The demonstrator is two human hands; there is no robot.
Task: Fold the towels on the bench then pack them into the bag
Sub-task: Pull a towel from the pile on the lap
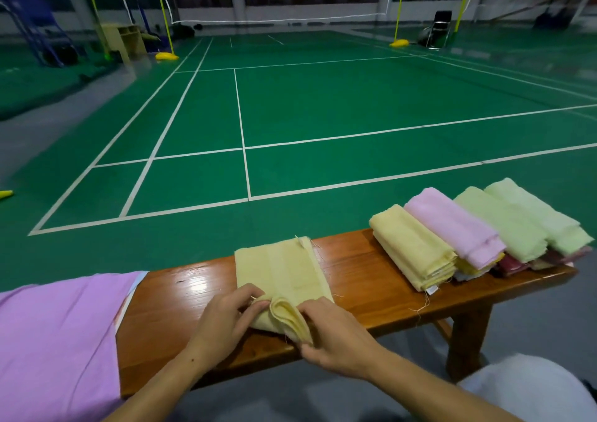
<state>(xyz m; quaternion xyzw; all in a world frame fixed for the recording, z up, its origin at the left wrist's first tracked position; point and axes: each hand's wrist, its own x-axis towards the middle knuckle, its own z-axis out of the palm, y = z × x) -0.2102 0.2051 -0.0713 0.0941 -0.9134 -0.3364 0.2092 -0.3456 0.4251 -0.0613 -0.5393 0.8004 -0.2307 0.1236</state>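
- A long glossy brown wooden bench (355, 279) runs across the foreground with green court floor beyond its far edge
- A broad lilac sheet of cloth (55, 334) covers the bench's left end and spills over the near edge; whether it is a bag or a towel I cannot tell
- A row of folded towels (478, 231), pale yellow, pink and two light green, lies overlapping at the bench's right end, over some darker red and white pieces
- The pale yellow towel being folded (284, 279) lies mid-bench, its near end lifted into a loose bunch at the near edge
- The left hand (226, 321) pinches that bunch's left side, fingers curled into the cloth
- The right hand (332, 334) grips the layered right side, thumb under the hanging corner
- Risk: the layers look uneven, so the fold could skew; the corner overhanging the near edge may drag the towel off if released
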